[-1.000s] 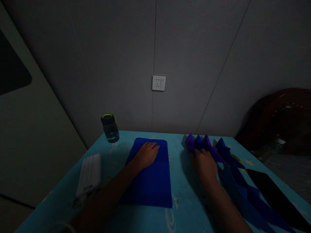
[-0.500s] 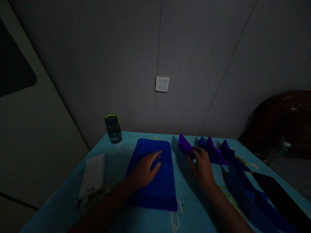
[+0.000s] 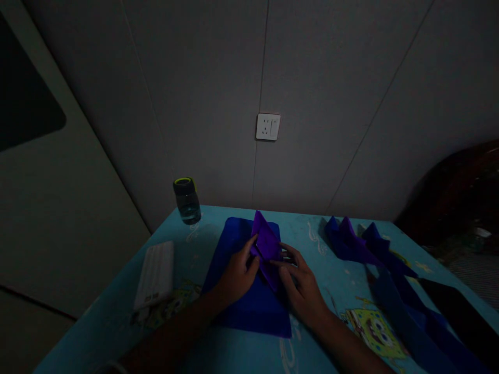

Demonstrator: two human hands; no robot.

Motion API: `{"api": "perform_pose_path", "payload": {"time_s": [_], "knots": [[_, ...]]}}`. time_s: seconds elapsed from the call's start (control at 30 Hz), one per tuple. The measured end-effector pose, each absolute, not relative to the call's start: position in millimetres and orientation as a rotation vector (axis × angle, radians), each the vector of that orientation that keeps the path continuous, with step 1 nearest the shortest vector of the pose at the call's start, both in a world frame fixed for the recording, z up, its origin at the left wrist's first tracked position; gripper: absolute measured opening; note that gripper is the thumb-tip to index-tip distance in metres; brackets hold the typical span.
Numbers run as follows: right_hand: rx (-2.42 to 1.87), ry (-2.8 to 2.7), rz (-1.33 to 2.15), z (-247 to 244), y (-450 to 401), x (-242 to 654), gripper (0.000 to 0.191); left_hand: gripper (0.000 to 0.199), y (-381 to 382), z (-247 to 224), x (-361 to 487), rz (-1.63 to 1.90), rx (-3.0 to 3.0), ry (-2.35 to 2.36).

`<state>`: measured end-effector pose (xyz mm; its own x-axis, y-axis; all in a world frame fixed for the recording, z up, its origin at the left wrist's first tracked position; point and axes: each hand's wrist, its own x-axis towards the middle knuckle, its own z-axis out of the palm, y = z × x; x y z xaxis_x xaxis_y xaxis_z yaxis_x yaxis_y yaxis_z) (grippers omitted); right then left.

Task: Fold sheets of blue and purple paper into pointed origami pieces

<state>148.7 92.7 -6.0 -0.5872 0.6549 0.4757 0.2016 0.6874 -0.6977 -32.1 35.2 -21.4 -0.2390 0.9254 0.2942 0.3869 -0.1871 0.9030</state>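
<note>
On the table (image 3: 343,285) at lower centre, the blue sheet (image 3: 253,311) lies under your L forearm, so a dragging arm cd shift or crease it. Your L hand (image 3: 239,272) and R hand (image 3: 302,285), fingers part-curled, grip the purple folded paper (image 3: 267,241) btwn them, just R of frame centre, over that sheet; uneven pull cd tear it or pop a fold open, & dim light may hide a skewed crease.

Left grip (image 3: 237,276) and right grip (image 3: 304,288) on folded purple paper (image 3: 268,243), blue sheet (image 3: 253,315) beneath, bottle (image 3: 187,201) at left
</note>
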Motion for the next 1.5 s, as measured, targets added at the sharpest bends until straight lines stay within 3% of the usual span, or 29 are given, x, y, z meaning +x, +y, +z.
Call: {"api": "perform_pose_path", "payload": {"time_s": [0.17,0.53,1.07,1.37,1.5], "knots": [[-0.799,-1.966,0.835,-4,97,146,0.027,0.061,29,-20,-25,1.322,1.778,1.648],[-0.937,-1.614,1.182,-10,106,142,0.035,0.071,16,-7,-13,1.106,2.093,1.661],[-1.071,-1.917,0.752,-5,112,151,0.028,0.07,15,-13,-9,1.133,2.283,1.662],[-0.921,-1.917,0.867,-1,105,149,0.024,0.058,19,-11,-12,1.278,2.035,1.697],[-0.888,-2.002,0.876,3,100,150,0.034,0.048,18,-8,-12,1.265,2.043,1.686]]}}
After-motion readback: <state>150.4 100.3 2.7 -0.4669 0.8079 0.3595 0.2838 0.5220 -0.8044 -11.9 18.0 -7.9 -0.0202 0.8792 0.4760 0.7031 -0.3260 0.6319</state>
